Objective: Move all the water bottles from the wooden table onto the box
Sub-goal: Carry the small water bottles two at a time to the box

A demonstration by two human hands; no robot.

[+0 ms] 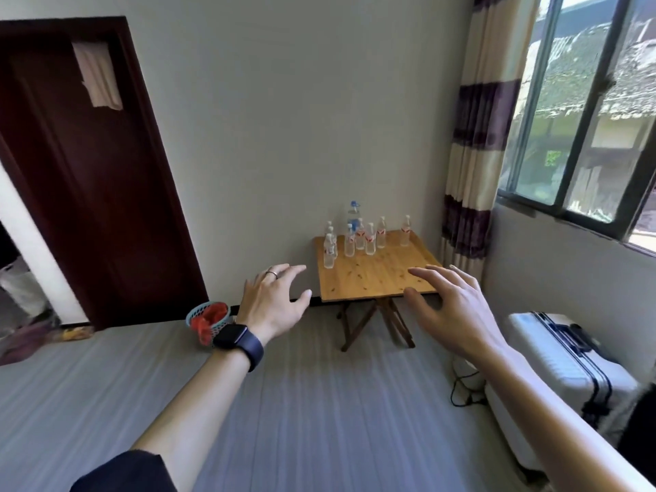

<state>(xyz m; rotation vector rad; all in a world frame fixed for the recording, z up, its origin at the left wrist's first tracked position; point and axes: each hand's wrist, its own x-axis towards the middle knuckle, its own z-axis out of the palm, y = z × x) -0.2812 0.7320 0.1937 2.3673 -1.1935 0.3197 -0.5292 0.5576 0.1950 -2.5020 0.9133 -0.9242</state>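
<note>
Floor takes up most of the view, grey and striped, with a dark door at the left and a window with a striped curtain at the right. White suitcase lies on the floor by the right wall, a cable beside it. Small folding table stands in the far corner against the wall, well apart from the person. A blue basket with something red in it sits on the floor left of the table.

On the table's far half stand the bottles: a cluster of small clear ones with red labels, one apart at the right, and a taller blue-capped bottle at the back. None is off the table, and no box is in view, unless the suitcase is meant; I cannot tell. So I judge the task not yet begun: every bottle is left to move.

Both arms reach forward, roughly level, towards the table. The left hand, with a ring and a dark watch at the wrist, has its fingers spread and loose, grasping nothing. The right hand is likewise released, fingers splayed, palm down, empty. In the frame it overlaps the table's near edge, but it looks short of the table, not touching.
</note>
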